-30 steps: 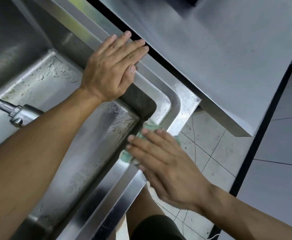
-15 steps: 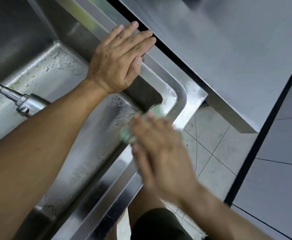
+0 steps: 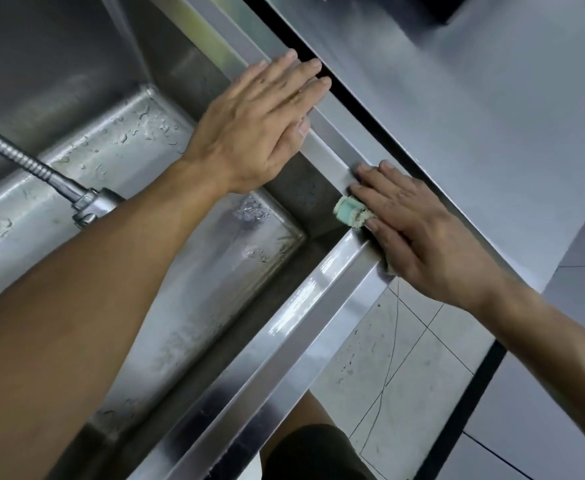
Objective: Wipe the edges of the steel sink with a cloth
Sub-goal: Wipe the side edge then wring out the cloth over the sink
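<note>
The steel sink's rim [image 3: 294, 327] runs along the near side and turns at a corner on the right. My right hand [image 3: 419, 233] lies flat on that corner and presses a green and white cloth [image 3: 350, 211] onto the rim; only a rolled edge of the cloth shows beside my thumb. My left hand [image 3: 260, 126] rests flat, fingers together, on the right-hand rim farther back and holds nothing. The wet basin floor [image 3: 118, 157] lies below my left forearm.
A flexible metal spray hose with its head [image 3: 86, 202] hangs over the basin at the left. A steel counter [image 3: 474, 109] adjoins the sink across a dark gap. Tiled floor [image 3: 388, 368] and my knee [image 3: 315, 452] show below the rim.
My right hand has slid the cloth from the near rim up around the corner onto the right-hand rim. My left hand has stayed flat on the same rim.
</note>
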{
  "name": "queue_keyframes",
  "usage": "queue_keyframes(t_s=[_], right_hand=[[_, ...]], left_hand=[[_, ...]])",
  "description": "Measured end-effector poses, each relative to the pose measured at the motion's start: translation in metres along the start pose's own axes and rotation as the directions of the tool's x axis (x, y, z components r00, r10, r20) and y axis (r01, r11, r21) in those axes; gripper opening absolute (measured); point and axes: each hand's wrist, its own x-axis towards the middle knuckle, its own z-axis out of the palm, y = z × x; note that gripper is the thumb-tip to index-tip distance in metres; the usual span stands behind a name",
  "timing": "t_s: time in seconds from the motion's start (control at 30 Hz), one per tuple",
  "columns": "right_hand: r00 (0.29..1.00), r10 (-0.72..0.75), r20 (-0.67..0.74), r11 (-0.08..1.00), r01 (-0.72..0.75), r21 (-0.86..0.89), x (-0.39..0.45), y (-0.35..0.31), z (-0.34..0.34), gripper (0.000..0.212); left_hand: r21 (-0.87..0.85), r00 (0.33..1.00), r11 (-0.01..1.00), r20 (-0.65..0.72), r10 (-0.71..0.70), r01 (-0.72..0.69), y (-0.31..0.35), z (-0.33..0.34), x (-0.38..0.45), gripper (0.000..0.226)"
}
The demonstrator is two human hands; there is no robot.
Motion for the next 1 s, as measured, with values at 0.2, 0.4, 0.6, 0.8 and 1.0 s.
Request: queue_keyframes(t_s=[0.2, 0.4, 0.6, 0.8, 1.0], right_hand=[[0.979, -0.198, 0.038, 0.978, 0.200, -0.059, 0.074, 0.020, -0.013, 0.047], [0.932, -0.362, 0.005, 0.927, 0.361, -0.106, 0.158, 0.016, -0.007, 0.043], [0.923, -0.371, -0.103, 0.927, 0.363, -0.094, 0.223, -0.004, -0.003, 0.038], [0.954, -0.281, -0.104, 0.959, 0.275, -0.068, 0.269, -0.011, 0.009, 0.041], [0.962, -0.269, -0.047, 0.961, 0.265, -0.076, 0.315, -0.025, 0.004, 0.040]], left_hand=[[-0.027, 0.962, 0.963, -0.031, -0.270, 0.269, -0.015, -0.003, -0.004, 0.059], [-0.083, 0.855, 0.855, -0.054, -0.516, 0.511, -0.044, -0.009, -0.005, 0.058], [-0.047, 0.755, 0.754, 0.013, -0.656, 0.656, -0.084, -0.029, 0.015, 0.058], [0.003, 0.716, 0.716, 0.033, -0.698, 0.698, -0.119, -0.041, 0.018, 0.057], [0.166, 0.542, 0.529, -0.039, -0.840, 0.832, -0.154, -0.062, 0.012, 0.060]])
